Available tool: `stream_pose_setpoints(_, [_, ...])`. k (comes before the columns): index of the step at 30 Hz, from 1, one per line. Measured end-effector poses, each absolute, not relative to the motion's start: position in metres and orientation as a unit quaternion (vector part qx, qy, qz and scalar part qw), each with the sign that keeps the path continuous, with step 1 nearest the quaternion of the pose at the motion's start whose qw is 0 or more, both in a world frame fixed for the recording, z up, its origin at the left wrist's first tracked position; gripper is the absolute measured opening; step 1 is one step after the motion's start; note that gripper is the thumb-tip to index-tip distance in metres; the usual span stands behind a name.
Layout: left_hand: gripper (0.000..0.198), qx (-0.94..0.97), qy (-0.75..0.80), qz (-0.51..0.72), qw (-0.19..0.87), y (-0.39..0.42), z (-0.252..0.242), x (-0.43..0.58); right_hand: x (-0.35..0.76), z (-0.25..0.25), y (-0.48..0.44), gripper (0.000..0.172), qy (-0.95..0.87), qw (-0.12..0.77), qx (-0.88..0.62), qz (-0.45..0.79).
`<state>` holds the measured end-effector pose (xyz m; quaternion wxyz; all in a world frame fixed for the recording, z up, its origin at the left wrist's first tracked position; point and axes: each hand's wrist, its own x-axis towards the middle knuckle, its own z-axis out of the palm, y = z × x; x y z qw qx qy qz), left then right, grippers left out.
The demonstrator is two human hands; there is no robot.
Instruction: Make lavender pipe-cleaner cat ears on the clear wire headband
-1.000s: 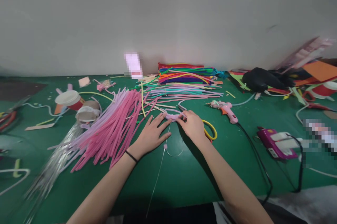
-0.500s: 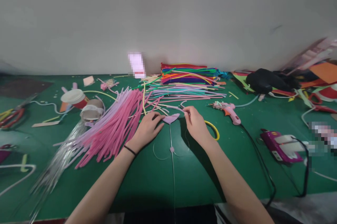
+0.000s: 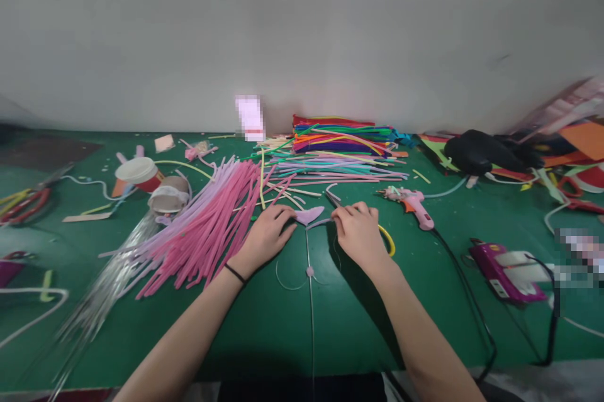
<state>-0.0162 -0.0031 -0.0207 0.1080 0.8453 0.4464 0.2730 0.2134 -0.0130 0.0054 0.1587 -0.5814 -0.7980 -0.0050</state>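
My left hand (image 3: 274, 229) is closed, its fingertips pinching a lilac petal-shaped piece (image 3: 309, 216) that looks made of pipe cleaner. From the petal's lower edge a lilac pipe cleaner (image 3: 319, 223) runs across to my right hand (image 3: 361, 232), which is closed on it. A dark metal tip (image 3: 333, 199) pokes out beyond the right fingers; the rest of that tool is hidden. Below the petal, a thin pale stem (image 3: 310, 314) with a small lilac disc (image 3: 310, 272) and fine curled wires comes down toward me.
Pink and lilac pipe cleaners (image 3: 221, 219) lie fanned at left, near clear thin strips (image 3: 101, 289). Coloured bundles (image 3: 342, 138) sit against the grey partition (image 3: 302, 43). At right are a pink glue gun (image 3: 415, 204), a yellow ring (image 3: 389, 241) and a purple power box (image 3: 504, 270).
My right hand has turned knuckles-up and lowered the pipe cleaner from above the petal to its lower right. The dark tool tip shows more plainly. My left hand still pinches the petal.
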Motion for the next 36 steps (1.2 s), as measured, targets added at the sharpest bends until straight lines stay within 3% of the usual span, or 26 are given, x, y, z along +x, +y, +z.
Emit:
stream_pose_setpoints(9, [0.026, 0.859, 0.428, 0.257, 0.112, -0.009, -0.018, -0.017, 0.196, -0.004, -0.016, 0.017, -0.837, 0.114, -0.535, 0.019])
stream_pose_setpoints(12, [0.013, 0.869, 0.422, 0.234, 0.108, -0.009, -0.019, -0.019, 0.197, -0.005, -0.014, 0.017, -0.838, 0.117, -0.532, 0.039])
stream_pose_setpoints(22, [0.017, 0.856, 0.453, 0.234, 0.088, -0.004, -0.026, -0.022, 0.217, 0.007, -0.01, 0.015, -0.784, 0.249, -0.491, 0.286])
stream_pose_setpoints(28, [0.016, 0.853, 0.444, 0.263, 0.076, -0.007, -0.018, -0.021, 0.21, 0.011, -0.013, 0.006, -0.754, 0.268, -0.487, 0.351])
stream_pose_setpoints(36, [0.011, 0.75, 0.499, 0.357, 0.245, -0.009, -0.016, -0.012, 0.196, 0.0, -0.009, 0.01, -0.735, 0.32, -0.453, 0.39])
